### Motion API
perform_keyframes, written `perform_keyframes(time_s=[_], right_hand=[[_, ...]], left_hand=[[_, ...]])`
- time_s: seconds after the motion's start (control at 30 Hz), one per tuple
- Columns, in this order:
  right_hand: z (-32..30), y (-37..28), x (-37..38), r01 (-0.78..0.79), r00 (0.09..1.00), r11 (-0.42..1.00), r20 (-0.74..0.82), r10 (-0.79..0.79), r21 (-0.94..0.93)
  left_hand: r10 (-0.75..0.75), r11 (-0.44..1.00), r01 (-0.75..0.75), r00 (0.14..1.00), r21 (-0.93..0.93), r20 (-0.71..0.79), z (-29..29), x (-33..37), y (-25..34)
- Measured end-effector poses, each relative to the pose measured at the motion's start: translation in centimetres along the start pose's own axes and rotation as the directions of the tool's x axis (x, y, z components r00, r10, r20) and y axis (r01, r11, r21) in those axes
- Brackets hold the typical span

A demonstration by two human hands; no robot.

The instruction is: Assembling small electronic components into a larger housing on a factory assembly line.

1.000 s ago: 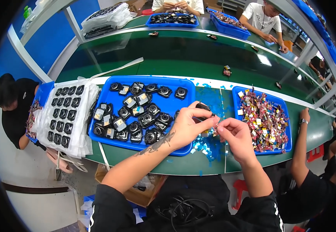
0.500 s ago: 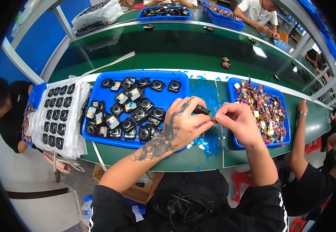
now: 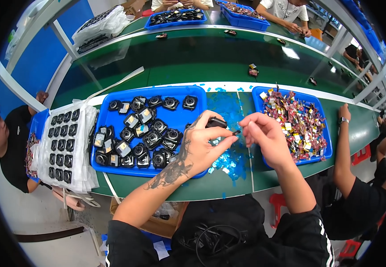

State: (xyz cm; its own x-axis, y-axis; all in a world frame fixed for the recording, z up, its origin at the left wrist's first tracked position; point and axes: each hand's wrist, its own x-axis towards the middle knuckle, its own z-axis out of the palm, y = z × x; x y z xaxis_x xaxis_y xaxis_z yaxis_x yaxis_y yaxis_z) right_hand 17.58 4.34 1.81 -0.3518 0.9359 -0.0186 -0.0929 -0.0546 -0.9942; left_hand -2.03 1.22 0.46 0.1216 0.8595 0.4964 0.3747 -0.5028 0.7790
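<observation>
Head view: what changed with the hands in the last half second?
The left hand rolled, showing less of its back. The right hand drew slightly rightward from it, pinch loosened; whether it holds anything can't be told. Unchanged: the black case in the left hand, both blue trays in place.

- Beyond the right hand, across the bench: dark lettering on the chest of a co-worker's white T-shirt (small and blurred, with no surely legible words).
- In the left hand: any markings on the black unit are too small to read.
- Right of the right hand: any print on the heaped pieces is likewise too fine.
</observation>
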Motion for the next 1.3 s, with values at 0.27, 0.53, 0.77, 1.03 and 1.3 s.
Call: perform_keyframes(time_s=[0.27,0.53,0.77,1.03,1.3], right_hand=[[-0.9,-0.7,0.2,-0.051,0.966,0.993,0.246,0.076,-0.107],[0.0,1.4,0.8,0.319,0.867,0.185,0.207,-0.453,-0.929],[1.8,1.2,-0.6,0.292,0.935,0.810,-0.028,-0.354,-0.509],[1.9,0.7,-0.5,0.330,0.911,0.889,-0.140,-0.388,-0.316],[4.4,-1.1,-0.5,0.469,0.765,0.535,0.020,-0.644,-0.703]], left_hand=[[0.108,0.992,-0.113,0.991,0.060,0.082,-0.1,0.3,0.0],[0.067,0.995,-0.072,0.996,0.074,0.062,0.5,0.0,-0.1],[-0.282,0.923,0.291,0.957,-0.253,0.075,0.3,0.1,-0.6],[-0.274,0.709,0.322,0.946,-0.628,0.176,0.3,0.5,-0.7],[-0.363,0.562,0.349,0.919,-0.750,0.156,0.9,0.0,-0.4]])
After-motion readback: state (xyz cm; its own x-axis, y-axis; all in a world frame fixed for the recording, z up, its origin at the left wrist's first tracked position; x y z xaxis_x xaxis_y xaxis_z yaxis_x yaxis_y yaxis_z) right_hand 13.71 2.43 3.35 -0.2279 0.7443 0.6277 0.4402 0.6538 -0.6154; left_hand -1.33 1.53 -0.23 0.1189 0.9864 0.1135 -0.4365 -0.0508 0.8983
